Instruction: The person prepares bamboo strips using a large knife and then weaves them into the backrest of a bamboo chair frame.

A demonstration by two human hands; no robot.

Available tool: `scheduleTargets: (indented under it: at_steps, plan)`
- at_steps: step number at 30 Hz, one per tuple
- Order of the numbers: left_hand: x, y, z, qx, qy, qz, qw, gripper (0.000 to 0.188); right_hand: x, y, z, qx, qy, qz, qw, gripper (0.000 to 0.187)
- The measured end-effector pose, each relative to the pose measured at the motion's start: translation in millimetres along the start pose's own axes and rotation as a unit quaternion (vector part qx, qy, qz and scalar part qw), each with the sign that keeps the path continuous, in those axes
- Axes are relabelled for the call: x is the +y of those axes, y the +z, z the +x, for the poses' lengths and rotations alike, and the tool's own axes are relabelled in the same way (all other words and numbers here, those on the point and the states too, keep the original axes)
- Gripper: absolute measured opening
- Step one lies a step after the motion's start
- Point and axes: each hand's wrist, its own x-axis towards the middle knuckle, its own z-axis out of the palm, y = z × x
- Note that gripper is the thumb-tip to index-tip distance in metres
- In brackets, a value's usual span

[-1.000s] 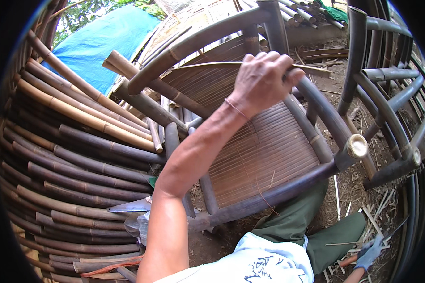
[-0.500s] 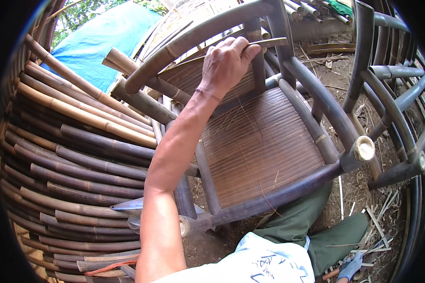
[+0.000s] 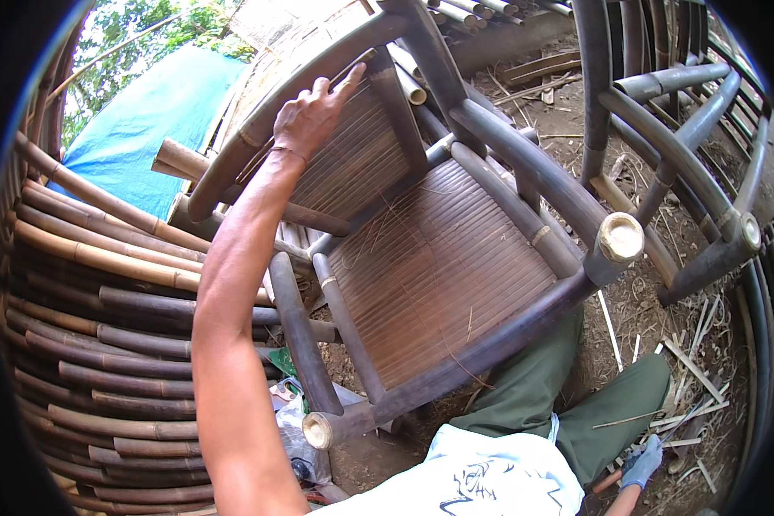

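Observation:
My bare left hand (image 3: 308, 120) reaches up to the backrest of a dark bamboo chair (image 3: 482, 361). Its index finger is stretched out and presses a thin bamboo strip (image 3: 363, 58) under the curved top rail; the other fingers are partly bent and the palm side is hidden. Split-bamboo slats (image 3: 353, 129) fill the backrest below it. Low at the right, my right hand (image 3: 641, 464), in a grey-blue glove, is closed on the brown handle of a knife (image 3: 609, 481). Its thin blade points away among pale shavings and is hard to make out.
Stacked bamboo poles (image 3: 129, 370) line the left side. A second bamboo frame (image 3: 688, 146) stands at the right. Pale bamboo slivers (image 3: 697, 378) litter the ground. A blue tarp (image 3: 159, 129) lies far left, and a clear plastic bag (image 3: 305, 439) sits by the chair's near left leg.
The strip, held between fingers and jutting right before, now lies along the backrest under the top rail. My left hand's grip has loosened into a finger press. The view has shifted.

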Motion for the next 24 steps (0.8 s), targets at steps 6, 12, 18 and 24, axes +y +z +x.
scheduleTargets:
  at_steps: [6,12,18,24]
  plan:
    - [18.0,-14.3,19.0,-0.167,-0.081,-0.008,0.983,0.072,-0.1,3.9,-18.5,-0.011,0.034,0.037,0.999,0.023]
    - [28.1,-10.4,30.5,-0.247,-0.153,-0.024,0.956,0.07,20.7,-15.3,-16.9,0.01,0.044,0.046,0.998,0.022]
    - [31.1,-7.1,38.4,-0.273,-0.181,-0.014,0.945,0.065,29.7,-24.9,-15.2,0.024,0.055,-0.002,0.998,0.017]
    - [7.4,-17.3,32.8,-0.269,-0.101,-0.037,0.957,0.059,74.2,-48.4,30.8,-0.015,-0.006,-0.172,0.985,0.013]
